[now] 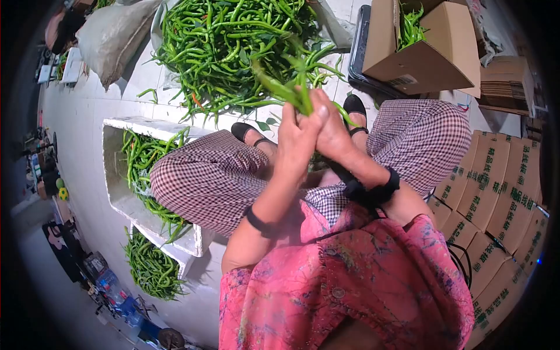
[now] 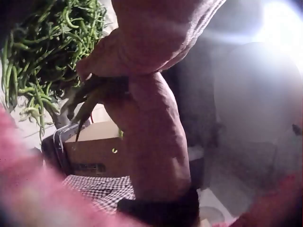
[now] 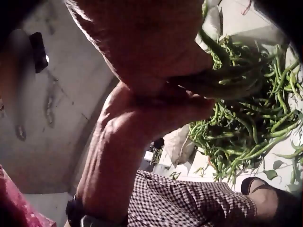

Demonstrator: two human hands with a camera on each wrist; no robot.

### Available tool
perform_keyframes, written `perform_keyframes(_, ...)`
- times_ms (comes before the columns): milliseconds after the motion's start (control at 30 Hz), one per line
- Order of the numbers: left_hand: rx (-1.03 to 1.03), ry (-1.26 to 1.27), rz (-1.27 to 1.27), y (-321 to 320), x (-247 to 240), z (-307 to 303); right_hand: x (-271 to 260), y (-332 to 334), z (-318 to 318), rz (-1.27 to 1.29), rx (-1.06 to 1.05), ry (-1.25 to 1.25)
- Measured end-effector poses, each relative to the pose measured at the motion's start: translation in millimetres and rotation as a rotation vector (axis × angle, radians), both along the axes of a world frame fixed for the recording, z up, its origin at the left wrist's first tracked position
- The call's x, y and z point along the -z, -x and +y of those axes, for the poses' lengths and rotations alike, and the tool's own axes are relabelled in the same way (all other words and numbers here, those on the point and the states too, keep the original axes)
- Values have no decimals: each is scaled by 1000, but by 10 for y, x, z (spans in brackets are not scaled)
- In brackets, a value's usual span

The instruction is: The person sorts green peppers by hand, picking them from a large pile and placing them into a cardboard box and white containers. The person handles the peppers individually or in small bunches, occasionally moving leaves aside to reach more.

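Note:
Green chili peppers stick up in a small bunch from between my two hands, which are pressed together above my lap. My left hand grips the bunch from the left, its thumb side against the other hand. From the right, my right hand closes on the same peppers. In the left wrist view, dark pepper tips poke out beyond the fingers; in the right wrist view, the held peppers point toward the heap. The palms hide the lower ends. A large heap of chili peppers lies just beyond the hands.
At the left, a white foam box contains peppers, with another pepper pile below it. An open cardboard carton with peppers stands at the upper right. Printed flat cartons lie at the right. A stuffed sack sits upper left.

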State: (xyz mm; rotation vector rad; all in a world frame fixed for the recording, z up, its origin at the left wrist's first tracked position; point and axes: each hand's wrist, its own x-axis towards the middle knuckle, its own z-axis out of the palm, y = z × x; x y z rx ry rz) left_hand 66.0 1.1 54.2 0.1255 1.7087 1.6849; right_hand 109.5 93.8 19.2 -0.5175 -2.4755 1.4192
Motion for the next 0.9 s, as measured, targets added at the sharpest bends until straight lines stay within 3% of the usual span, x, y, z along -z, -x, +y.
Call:
perform_keyframes(33,-116,-111,-92,25,161,85,108,56,-77,257,-23,-110)
perform_keyframes(100,-232,-318,-338,188,372,55,-20,-48,-86,157,-171,-164)
perform_keyframes(133,-400,-354,-487,203,250,96,-146,-123,-106,160,-173,-154)
perform_keyframes(200,-345,-409,-443,326,432,-17,-405,-298,-143,68,-305,-128)
perform_keyframes(300,-320,-465,-448,468,502,-111,-881,-439,-94,108,-242,21)
perform_keyframes(367,-315,-509,-438,512,508,-143,-1103,-550,188,85,-615,334)
perform_keyframes(433,-310,-538,-475,524,489,-176,-1061,-587,369,143,-351,216)
perform_keyframes(500,-290,-585,-526,518,484,-200,-967,-538,517,-110,147,629)
perform_keyframes(567,-241,-647,-568,523,525,-207,-553,-465,691,-14,184,616)
perform_keyframes(700,-160,-755,-674,467,514,-196,-82,-419,576,-75,148,1040)
perform_keyframes(733,-144,-758,-682,459,538,-188,-29,-427,524,-125,146,1229)
perform_keyframes(767,-143,-756,-685,444,537,-180,-6,-439,497,-126,148,1230)
perform_keyframes(833,-107,-785,-746,440,522,-170,-2,-424,445,-184,-22,1426)
perform_keyframes(900,-94,-764,-733,440,532,-188,-76,-438,451,-191,-60,1382)
